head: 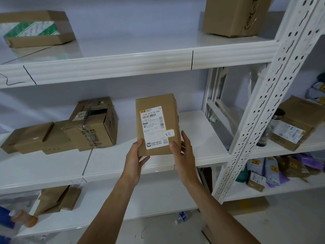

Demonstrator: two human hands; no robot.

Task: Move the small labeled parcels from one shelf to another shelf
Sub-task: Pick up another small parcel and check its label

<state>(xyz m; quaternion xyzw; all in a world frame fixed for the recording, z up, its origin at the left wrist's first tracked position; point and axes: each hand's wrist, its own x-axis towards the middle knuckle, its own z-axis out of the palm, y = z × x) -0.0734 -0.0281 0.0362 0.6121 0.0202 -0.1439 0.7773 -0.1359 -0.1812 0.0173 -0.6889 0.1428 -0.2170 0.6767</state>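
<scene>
A small brown cardboard parcel point(156, 118) with a white shipping label and a small yellow-edged sticker is held upright in front of the middle shelf point(123, 162). My left hand point(136, 159) grips its lower left corner. My right hand point(182, 152) grips its lower right edge, fingers wrapped round the side. The parcel's label faces me. Whether its bottom rests on the shelf board I cannot tell.
Several torn brown boxes point(73, 127) lie on the middle shelf to the left. The upper shelf point(140, 59) holds a flat box point(35, 29) at left and a carton point(233, 16) at right. A white perforated upright point(263, 103) divides off the right rack with labeled parcels and bags point(274, 169).
</scene>
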